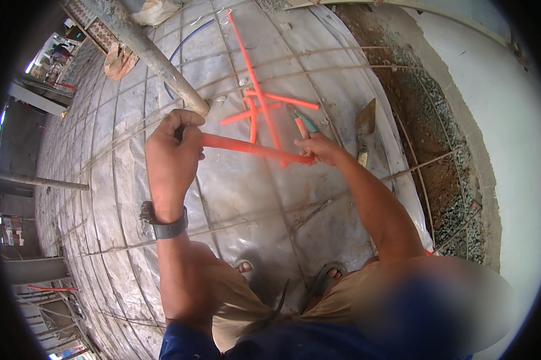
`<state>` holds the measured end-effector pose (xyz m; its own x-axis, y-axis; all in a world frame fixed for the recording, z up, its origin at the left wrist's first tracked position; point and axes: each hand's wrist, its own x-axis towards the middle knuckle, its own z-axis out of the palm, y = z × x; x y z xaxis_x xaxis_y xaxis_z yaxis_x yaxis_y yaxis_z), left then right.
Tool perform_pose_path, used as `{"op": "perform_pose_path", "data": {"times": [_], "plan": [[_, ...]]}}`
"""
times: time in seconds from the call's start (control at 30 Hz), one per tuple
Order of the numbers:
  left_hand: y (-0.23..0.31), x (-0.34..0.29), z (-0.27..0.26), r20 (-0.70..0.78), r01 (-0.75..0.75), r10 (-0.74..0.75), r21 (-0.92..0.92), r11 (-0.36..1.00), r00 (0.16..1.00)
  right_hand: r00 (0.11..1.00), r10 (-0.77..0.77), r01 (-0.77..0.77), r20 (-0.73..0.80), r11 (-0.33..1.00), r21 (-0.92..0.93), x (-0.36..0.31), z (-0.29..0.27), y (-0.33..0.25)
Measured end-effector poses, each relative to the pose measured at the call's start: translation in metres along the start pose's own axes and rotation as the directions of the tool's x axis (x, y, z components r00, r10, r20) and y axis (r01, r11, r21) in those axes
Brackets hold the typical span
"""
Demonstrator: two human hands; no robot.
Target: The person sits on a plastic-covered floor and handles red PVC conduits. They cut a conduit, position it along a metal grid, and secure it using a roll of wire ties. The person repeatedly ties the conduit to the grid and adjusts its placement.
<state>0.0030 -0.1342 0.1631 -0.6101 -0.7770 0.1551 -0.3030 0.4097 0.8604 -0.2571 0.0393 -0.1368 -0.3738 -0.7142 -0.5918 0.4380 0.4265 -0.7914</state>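
Note:
My left hand is closed around one end of an orange plastic pipe, which slants slightly down toward the right. My right hand is closed on the pipe's other end. A pair of pliers with green and orange handles shows at the right fingers; whether that hand also holds them I cannot tell. Beyond the held pipe, a long orange pipe and several shorter orange pieces lie crossed on plastic sheeting.
A grid of steel bars runs over the sheeting. A thick metal post slants in from the upper left. Beyond my right hand lies a trowel. A soil and gravel strip borders a pale wall at right. A blue tube curves behind the post.

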Motion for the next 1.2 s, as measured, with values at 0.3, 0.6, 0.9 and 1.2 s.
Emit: {"op": "perform_pose_path", "data": {"times": [0.3,0.6,0.9,1.2], "plan": [[-0.011,-0.010,0.035,0.231,0.007,0.198,-0.668,0.744,0.953,0.994,0.057,-0.070,0.089,0.986,0.153,0.016,0.021,-0.002],[-0.077,0.037,0.067,0.241,0.033,0.020,-0.216,0.976,0.970,0.903,0.117,-0.223,0.412,0.950,0.220,-0.002,0.054,-0.024],[-0.128,0.071,0.078,0.438,0.345,-0.223,-0.219,0.913,0.871,0.716,-0.057,-0.200,0.696,0.938,0.282,-0.021,0.066,-0.064],[-0.122,0.063,0.086,0.235,-0.435,0.369,0.399,0.807,0.899,0.687,-0.078,-0.111,0.722,0.971,0.211,-0.025,0.092,-0.084]]}}
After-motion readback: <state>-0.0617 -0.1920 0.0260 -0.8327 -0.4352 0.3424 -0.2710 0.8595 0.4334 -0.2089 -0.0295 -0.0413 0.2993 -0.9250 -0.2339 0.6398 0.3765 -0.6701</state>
